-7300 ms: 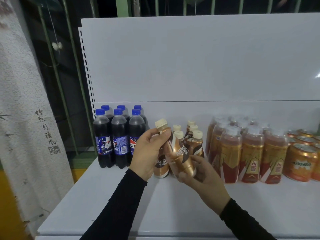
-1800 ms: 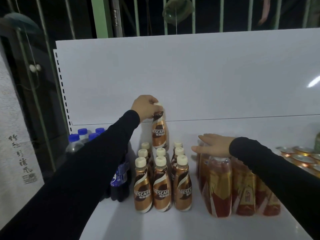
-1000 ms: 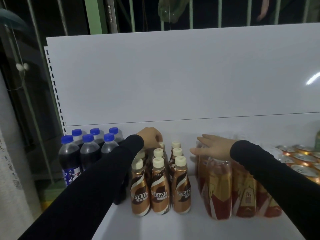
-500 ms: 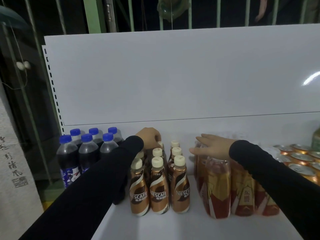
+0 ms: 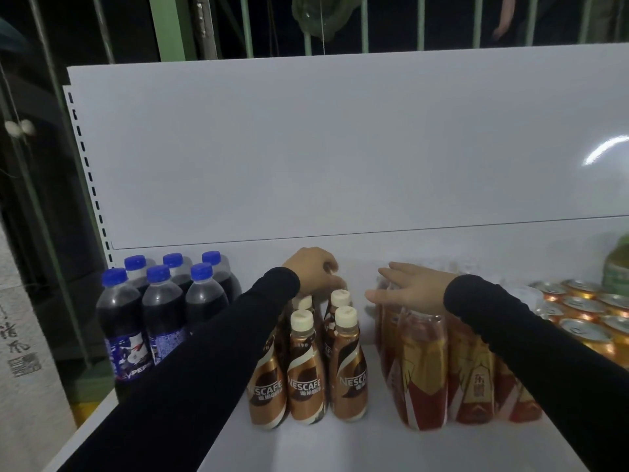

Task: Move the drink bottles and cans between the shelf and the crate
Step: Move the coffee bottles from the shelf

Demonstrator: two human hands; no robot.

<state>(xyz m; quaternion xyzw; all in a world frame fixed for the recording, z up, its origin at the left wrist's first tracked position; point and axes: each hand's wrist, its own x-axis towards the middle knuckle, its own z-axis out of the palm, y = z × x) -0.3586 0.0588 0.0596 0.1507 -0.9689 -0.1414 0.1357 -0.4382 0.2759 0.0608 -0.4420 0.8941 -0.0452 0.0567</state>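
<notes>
Here, head view only, looking down onto a white shelf [image 5: 391, 444] with a white back panel [image 5: 340, 148].

Left hand [image 5: 315, 271]: reaches to the back row of the Nescafe coffee bottles [image 5: 306, 373], fingers curled down over the top of a rear bottle. The bottle under the hand is hidden, so I cannot tell whether the fingers are clamped on it. Black sleeve crosses in front of the leftmost coffee bottle.

Right hand [image 5: 412, 289]: flat, fingers straight and slightly apart, palm resting on the caps of the red-and-gold tea bottles [image 5: 423, 376]. Nothing pinched.

Coffee bottles stand upright in a tight cluster mid-shelf, cream caps, three across in front. Tea bottles stand just beside them on the right, a narrow gap between the two groups.

Far left: Pepsi bottles [image 5: 163, 318], blue caps, two rows. Far right: orange cans [image 5: 585, 321], tops up, packed close. A green bottle [image 5: 617, 267] shows at the right edge, blurred.
</notes>
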